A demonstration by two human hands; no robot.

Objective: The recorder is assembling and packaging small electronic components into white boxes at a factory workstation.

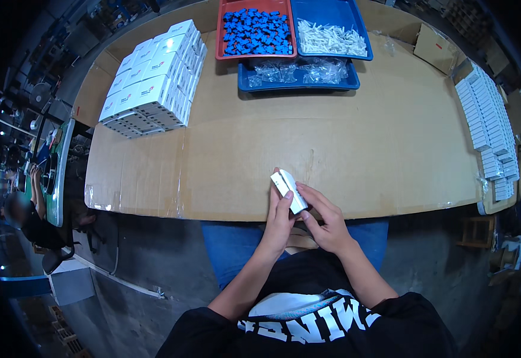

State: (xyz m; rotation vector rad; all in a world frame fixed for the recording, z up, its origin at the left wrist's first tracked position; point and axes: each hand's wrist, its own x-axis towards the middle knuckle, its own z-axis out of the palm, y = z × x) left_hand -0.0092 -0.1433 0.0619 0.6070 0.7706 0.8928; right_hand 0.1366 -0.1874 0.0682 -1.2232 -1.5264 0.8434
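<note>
Just over the table's near edge I hold a small white box-shaped piece (289, 192) between both hands, tilted, with a dark gap running along its length. My left hand (279, 222) grips its left side, the thumb lying on the near face. On the other side, my right hand (328, 222) closes on the right edge with thumb and fingers. Whether the piece is a carton or a plastic housing, I cannot tell. Some fingertips are hidden behind it.
Stacked white boxes (147, 83) stand at the table's far left. A red tray (219, 55) of blue parts and a blue tray (365, 55) of white pieces sit above another blue tray (299, 89) holding clear plastic. White cartons (487, 119) line the right edge. Further left, a person (42, 221) sits.
</note>
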